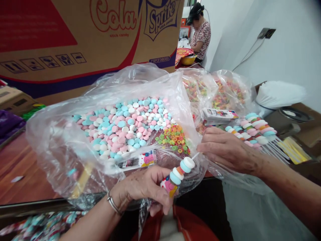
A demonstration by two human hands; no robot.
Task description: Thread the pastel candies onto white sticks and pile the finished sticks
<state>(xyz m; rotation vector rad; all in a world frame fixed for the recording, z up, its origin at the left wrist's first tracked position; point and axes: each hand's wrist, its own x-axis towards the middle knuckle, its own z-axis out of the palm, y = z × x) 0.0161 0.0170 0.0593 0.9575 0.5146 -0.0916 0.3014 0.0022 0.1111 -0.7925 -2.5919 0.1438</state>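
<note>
My left hand [150, 187], with a bracelet at the wrist, is closed around a small printed wrapper [171, 186]. Out of the wrapper's mouth rises a candy skewer [187, 164] of white and pale blue discs with orange rings between them; its lower part is hidden. My right hand [223, 150] pinches the thin white stick at the skewer's upper end. Just beyond both hands, an open plastic bag [57, 117] holds many pink, white and blue candies [125, 124]. Colourful candy rings [177, 137] lie at its right side, and a flat printed wrapper [140, 160] lies in front.
Behind the bag stands a large carton [100, 43]. A stack of wrappers [219, 114] and several finished skewers [258, 129] lie at right, near yellow sticks [294, 150]. Wrapped candies [45, 226] fill the lower left. A person [202, 36] sits farther back.
</note>
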